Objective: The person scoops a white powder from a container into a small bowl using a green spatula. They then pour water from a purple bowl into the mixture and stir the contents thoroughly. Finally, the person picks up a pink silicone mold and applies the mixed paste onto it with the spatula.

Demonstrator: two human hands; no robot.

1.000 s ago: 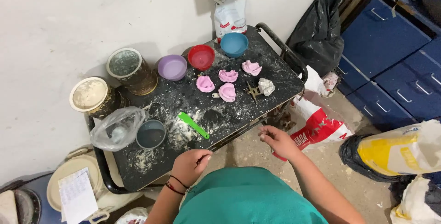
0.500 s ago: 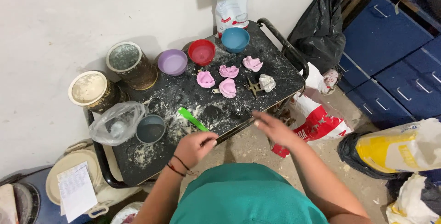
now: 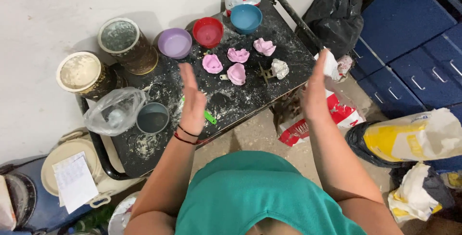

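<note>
Overhead, both hands are raised flat and released above a black counter [image 3: 144, 153] dusted with white powder; neither grasps anything. Left hand [image 3: 191, 101], fingers [image 3: 186, 73] extended and palm turned inward, hovers over the counter's near middle, with dark and red bands at the wrist. Directly beneath it lies a green tool [image 3: 209, 116], partly hidden by the hand. Right hand [image 3: 315, 93], likewise flat with fingers straight, is held past the counter's right edge, above a red-and-white bag [image 3: 337, 114] on the floor.

Beyond the left hand, four pink moulds [image 3: 237, 61] lie grouped near the counter's centre, with a white plaster cast [image 3: 279, 68] just beside them to the right. Along the far edge stand three small bowls in a row: purple bowl [image 3: 174, 43], red bowl [image 3: 208, 32], blue bowl [image 3: 246, 18]. Two large tins, one with greyish contents [image 3: 122, 40] and one with pale contents [image 3: 82, 73], occupy the far-left corner. A clear plastic bag [image 3: 113, 112] touches a grey cup [image 3: 152, 118] at the left side, near the left hand.

Surroundings: a black sack [image 3: 337, 13] leans at the counter's right end, blue drawers [image 3: 414, 37] stand further right, and a yellow-and-white sack [image 3: 414, 136] lies on the floor. A white lidded tub [image 3: 62, 158] carrying a paper sheet [image 3: 74, 182] sits at lower left.
</note>
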